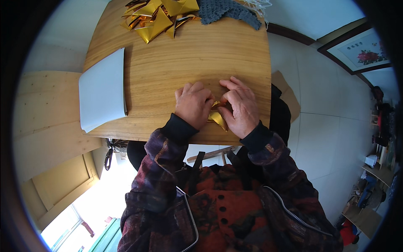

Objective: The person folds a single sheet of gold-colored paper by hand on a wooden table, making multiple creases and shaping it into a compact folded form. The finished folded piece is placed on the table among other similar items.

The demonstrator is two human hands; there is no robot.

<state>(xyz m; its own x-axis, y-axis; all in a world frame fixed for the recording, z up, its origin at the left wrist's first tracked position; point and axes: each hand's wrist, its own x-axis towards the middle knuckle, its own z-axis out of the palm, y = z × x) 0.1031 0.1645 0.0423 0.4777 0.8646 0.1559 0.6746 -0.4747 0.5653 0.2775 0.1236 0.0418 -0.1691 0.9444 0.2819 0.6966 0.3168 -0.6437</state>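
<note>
Between my two hands, near the table's front edge, is a small piece of folded gold foil paper [218, 119]. My left hand [194, 104] is curled with its fingers closed at the left side of the foil. On the other side, my right hand [241, 106] pinches the foil with thumb and index finger, its other fingers loosely bent. Part of the foil is hidden behind my fingers. At the far end of the table lies a pile of folded gold foil pieces [155, 22].
A stack of pale sheets [103, 90] lies at the left of the wooden table [168, 59]. Dark grey knitted cloth [228, 11] rests at the far edge beside white strands [257, 6]. A framed flower picture [365, 50] is on the right, with cluttered shelves [367, 201] below.
</note>
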